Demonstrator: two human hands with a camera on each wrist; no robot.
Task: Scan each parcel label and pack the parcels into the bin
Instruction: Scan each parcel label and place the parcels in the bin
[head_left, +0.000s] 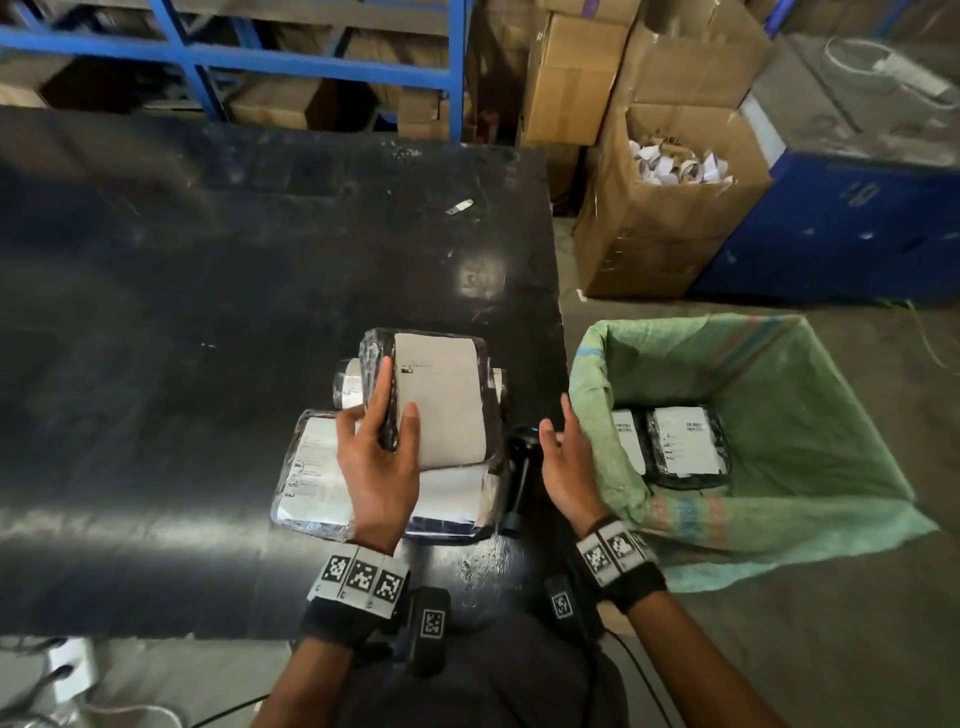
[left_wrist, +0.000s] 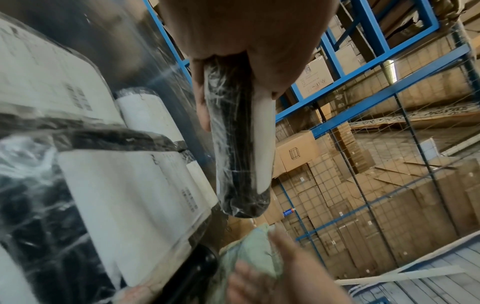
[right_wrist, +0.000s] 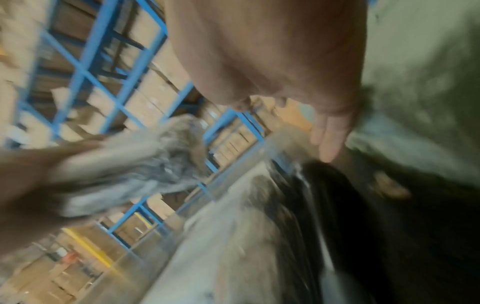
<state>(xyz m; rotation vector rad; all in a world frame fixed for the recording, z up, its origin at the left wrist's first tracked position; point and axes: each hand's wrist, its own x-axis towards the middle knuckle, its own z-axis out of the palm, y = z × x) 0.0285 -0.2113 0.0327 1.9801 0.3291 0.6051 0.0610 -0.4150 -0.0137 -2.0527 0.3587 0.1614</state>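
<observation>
At the black counter's (head_left: 208, 312) right edge, the left hand (head_left: 376, 467) pinches a black film-wrapped parcel with a white label (head_left: 441, 400), lifted label-up above the other wrapped parcels (head_left: 311, 467), probably for scanning. The black handheld scanner (head_left: 522, 467) stands just beside them. The right hand (head_left: 566, 467) hovers, fingers relaxed and empty. The green woven-sack-lined bin (head_left: 779, 374) already holds two labelled parcels (head_left: 680, 441).

Head camera looks down from above; both close wrist cameras share the blue racking (left_wrist: 374, 96).
</observation>
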